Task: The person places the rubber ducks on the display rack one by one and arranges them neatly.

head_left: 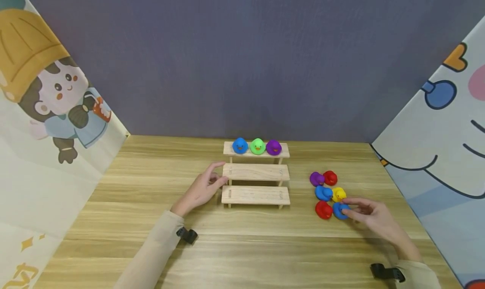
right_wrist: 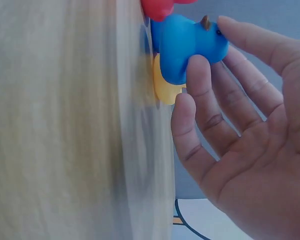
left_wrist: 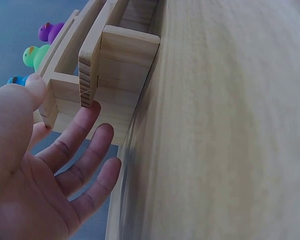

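Observation:
A three-tier wooden stand (head_left: pixel 255 195) stands at mid-table, with a blue duck (head_left: pixel 240 146), a green duck (head_left: pixel 257 146) and a purple duck (head_left: pixel 273 147) on its top tier. My left hand (head_left: pixel 202 191) holds the stand's left end, thumb and index finger at either side of the middle board (left_wrist: pixel 51 102). The other fingers stretch out by the lowest board (left_wrist: pixel 90 65). On the right, my right hand (head_left: pixel 373 219) pinches another blue rubber duck (right_wrist: pixel 182 47) between thumb and fingers. That duck's beak faces the thumb.
Beside the held duck lie a red duck (head_left: pixel 323 210), a yellow duck (head_left: pixel 339 194) and a blue duck (head_left: pixel 323 193). Behind them are a purple duck (head_left: pixel 316 178) and another red duck (head_left: pixel 331 178). A dark wall (head_left: pixel 242 70) rises behind the wooden table (head_left: pixel 242 255); printed panels flank it.

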`<state>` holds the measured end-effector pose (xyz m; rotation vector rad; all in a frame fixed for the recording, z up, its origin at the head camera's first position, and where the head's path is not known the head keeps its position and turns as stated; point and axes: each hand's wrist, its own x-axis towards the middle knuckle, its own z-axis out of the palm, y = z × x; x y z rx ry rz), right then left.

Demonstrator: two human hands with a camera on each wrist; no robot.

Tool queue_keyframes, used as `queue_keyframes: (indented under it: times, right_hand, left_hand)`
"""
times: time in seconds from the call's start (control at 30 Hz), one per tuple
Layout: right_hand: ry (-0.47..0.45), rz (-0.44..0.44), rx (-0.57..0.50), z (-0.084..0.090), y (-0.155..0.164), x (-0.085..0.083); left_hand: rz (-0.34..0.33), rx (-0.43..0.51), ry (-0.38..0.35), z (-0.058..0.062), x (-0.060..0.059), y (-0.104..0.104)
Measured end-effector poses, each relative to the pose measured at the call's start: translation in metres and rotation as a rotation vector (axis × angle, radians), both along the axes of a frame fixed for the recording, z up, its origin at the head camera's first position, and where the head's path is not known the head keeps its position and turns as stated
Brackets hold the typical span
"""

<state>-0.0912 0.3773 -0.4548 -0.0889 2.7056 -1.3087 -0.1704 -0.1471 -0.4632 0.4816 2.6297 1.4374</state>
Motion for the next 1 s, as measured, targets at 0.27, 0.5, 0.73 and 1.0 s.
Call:
queue_keyframes:
  times: [0.27, 0.5, 0.73, 1.0]
  right_hand:
    - [0.006, -0.003, 0.071, 0.005, -0.002, -0.001]
    - [0.069, -0.014, 0.081, 0.013, -0.007, -0.007]
    - [0.084, -0.015, 0.093, 0.018, -0.013, -0.009]
    - [0.142, -0.01, 0.077, 0.021, -0.019, -0.011]
  left_hand:
    - [-0.004, -0.005, 0.006, 0.001, 0.001, 0.0]
    - [0.0, -0.005, 0.015, 0.001, 0.0, 0.001]
    - [-0.007, -0.003, 0.016, 0.001, -0.001, 0.0]
    - [-0.011, 0.002, 0.005, 0.002, -0.001, 0.001]
